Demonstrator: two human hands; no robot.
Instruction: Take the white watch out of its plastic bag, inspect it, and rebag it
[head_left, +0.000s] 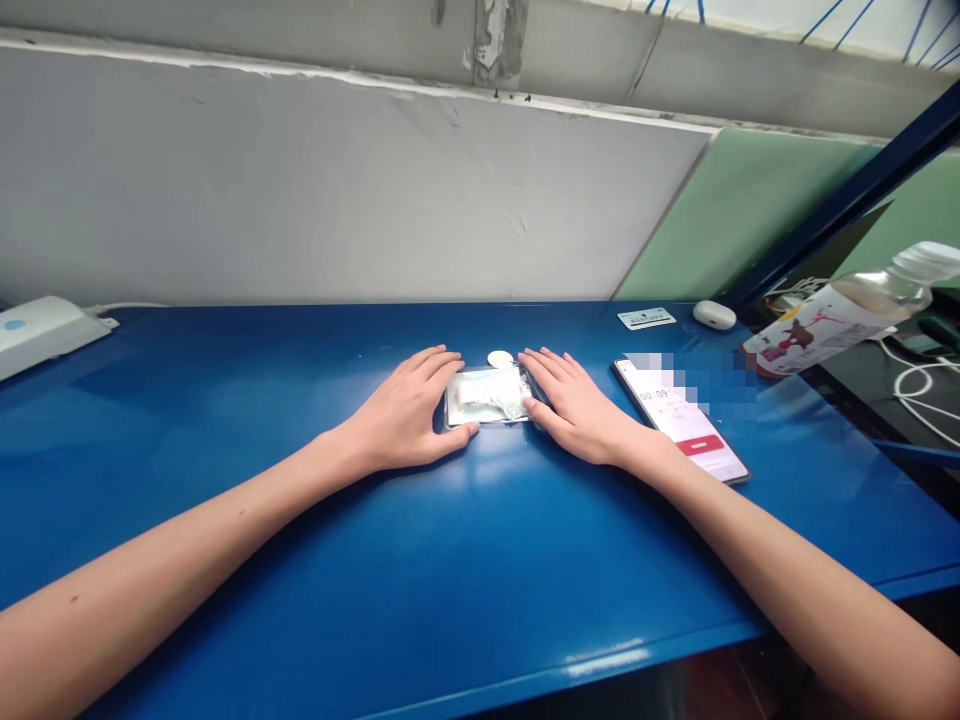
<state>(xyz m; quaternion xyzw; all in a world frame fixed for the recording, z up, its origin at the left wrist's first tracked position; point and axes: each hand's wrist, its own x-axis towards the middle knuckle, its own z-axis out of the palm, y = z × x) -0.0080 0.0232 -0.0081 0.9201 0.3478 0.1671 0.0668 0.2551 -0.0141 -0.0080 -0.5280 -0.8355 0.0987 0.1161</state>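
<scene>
A clear plastic packet (489,394) with whitish, folded contents lies flat on the blue table (480,560). Along its left edge rests my left hand (411,408), fingers stretched out and the thumb at the packet's near corner. My right hand (574,405) flanks the other side, also with extended fingers, its thumb touching the right edge. Neither hand is closed around the packet. Just beyond it, between my fingertips, sits a small round white disc (500,359). What exactly the packet contains I cannot make out.
Right of my right hand lies a phone (701,440) showing a timer. Behind it are a card (646,318) and a white earbud case (714,315). A tilted drink bottle (832,320) and white cable (926,385) are farther right. A white device (49,335) stands far left.
</scene>
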